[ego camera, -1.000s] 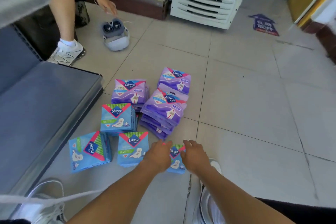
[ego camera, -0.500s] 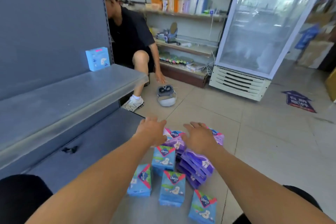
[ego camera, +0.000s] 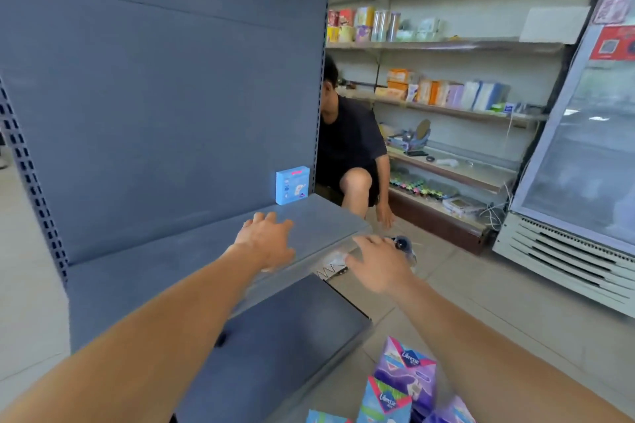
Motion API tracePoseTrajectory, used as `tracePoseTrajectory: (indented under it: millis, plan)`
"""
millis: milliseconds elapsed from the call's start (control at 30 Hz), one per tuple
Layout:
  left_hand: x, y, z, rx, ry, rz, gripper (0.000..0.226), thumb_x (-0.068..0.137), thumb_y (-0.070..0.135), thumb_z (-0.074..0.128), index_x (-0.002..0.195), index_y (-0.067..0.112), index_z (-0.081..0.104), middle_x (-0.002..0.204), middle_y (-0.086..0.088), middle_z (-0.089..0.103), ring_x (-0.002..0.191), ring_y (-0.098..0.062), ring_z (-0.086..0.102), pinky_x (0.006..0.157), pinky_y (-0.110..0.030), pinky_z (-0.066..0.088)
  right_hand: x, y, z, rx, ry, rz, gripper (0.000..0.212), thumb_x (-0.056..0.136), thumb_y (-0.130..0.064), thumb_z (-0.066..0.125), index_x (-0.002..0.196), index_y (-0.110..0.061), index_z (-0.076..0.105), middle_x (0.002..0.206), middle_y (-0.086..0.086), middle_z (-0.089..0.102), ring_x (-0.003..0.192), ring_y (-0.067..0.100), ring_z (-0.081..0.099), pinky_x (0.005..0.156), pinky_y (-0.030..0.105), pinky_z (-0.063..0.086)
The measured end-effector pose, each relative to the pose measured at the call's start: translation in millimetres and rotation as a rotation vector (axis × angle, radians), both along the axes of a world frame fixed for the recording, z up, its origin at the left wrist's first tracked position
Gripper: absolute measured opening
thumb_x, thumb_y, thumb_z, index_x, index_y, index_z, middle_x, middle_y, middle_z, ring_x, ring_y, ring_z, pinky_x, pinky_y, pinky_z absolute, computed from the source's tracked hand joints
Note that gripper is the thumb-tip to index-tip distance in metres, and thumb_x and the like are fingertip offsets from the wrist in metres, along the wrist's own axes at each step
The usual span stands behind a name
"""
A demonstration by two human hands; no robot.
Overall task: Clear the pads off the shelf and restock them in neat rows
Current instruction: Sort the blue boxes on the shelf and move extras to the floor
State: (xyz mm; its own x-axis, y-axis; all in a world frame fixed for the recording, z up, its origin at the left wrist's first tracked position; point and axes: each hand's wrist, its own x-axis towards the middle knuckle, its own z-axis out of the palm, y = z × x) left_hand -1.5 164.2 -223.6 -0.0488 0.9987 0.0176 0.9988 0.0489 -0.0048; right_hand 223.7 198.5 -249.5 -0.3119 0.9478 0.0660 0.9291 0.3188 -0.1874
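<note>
The grey shelf is nearly bare. Above its front edge the left hand hovers with fingers spread, holding nothing. Beyond it, one light-blue pad pack stands upright at the back right corner of the shelf, against the rear panel. The right hand hangs just off the shelf's right front corner, also spread and empty.

Down on the tiled floor, near the bottom edge of the view, lie the stacked pad packs, purple and blue, only partly visible.

These packs look light and soft: thin glossy film around compressible padding, so likely a little slippery and easy to dent. A flat pinch across the two broad faces, or a grip on the narrow sides, should hold best. The lone pack probably tips easily, so it wants taking from the top edge.
</note>
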Motion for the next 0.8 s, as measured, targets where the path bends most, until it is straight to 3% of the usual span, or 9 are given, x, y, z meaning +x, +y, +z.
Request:
tracePoseTrajectory:
  millis: [133, 267, 467, 667, 800]
  plan:
    - [-37.6, 46.3, 7.5, 0.07, -0.045, 0.061, 0.061, 0.09, 0.041, 0.048, 0.146, 0.024, 0.03, 0.15, -0.008, 0.031, 0.135, -0.03, 0.029, 0.11, -0.04, 0.03, -32.5, 52.7, 8.5, -0.038, 0.156, 0.014, 0.062, 0.096, -0.053, 0.039, 0.15, -0.022, 0.033, 0.153, 0.004, 0.038, 0.14, 0.027, 0.033, 0.11, 0.042, 0.034]
    - [-59.6, 101.0, 0.4, 0.095, -0.093, 0.084, 0.069, 0.092, 0.04, 0.047, 0.151, 0.024, 0.016, 0.156, -0.009, 0.02, 0.141, -0.03, 0.023, 0.113, -0.039, 0.026, -67.0, 116.8, 4.1, -0.101, 0.356, -0.006, 0.063, 0.097, -0.05, 0.045, 0.15, -0.017, 0.033, 0.15, 0.004, 0.042, 0.135, 0.023, 0.041, 0.105, 0.034, 0.036]
    - [-84.5, 193.3, -46.6, 0.077, -0.118, 0.102, 0.083, 0.091, 0.042, 0.049, 0.154, 0.017, 0.0, 0.159, -0.01, 0.011, 0.141, -0.031, 0.021, 0.113, -0.04, 0.028, -112.9, 221.8, -32.9, -0.202, 0.517, -0.067, 0.067, 0.094, -0.044, 0.056, 0.15, -0.016, 0.031, 0.154, 0.001, 0.037, 0.139, 0.02, 0.038, 0.111, 0.033, 0.033]
    - [-97.1, 270.2, -79.0, 0.168, -0.224, 0.111, 0.09, 0.09, 0.039, 0.053, 0.153, 0.01, -0.004, 0.152, -0.008, 0.026, 0.133, -0.028, 0.033, 0.105, -0.039, 0.038, -151.2, 315.7, -52.0, -0.261, 0.644, -0.145, 0.075, 0.092, -0.034, 0.061, 0.152, -0.016, 0.022, 0.154, 0.004, 0.035, 0.137, 0.023, 0.04, 0.104, 0.032, 0.037]
    - [-89.8, 294.0, -90.6, 0.236, -0.198, 0.104, 0.082, 0.093, 0.032, 0.049, 0.152, 0.009, -0.003, 0.138, -0.007, 0.041, 0.122, -0.024, 0.041, 0.092, -0.037, 0.043, -171.4, 355.1, -57.7, -0.315, 0.806, -0.141, 0.055, 0.087, -0.024, 0.064, 0.136, -0.02, 0.04, 0.131, 0.0, 0.059, 0.107, 0.015, 0.058, 0.086, 0.027, 0.046]
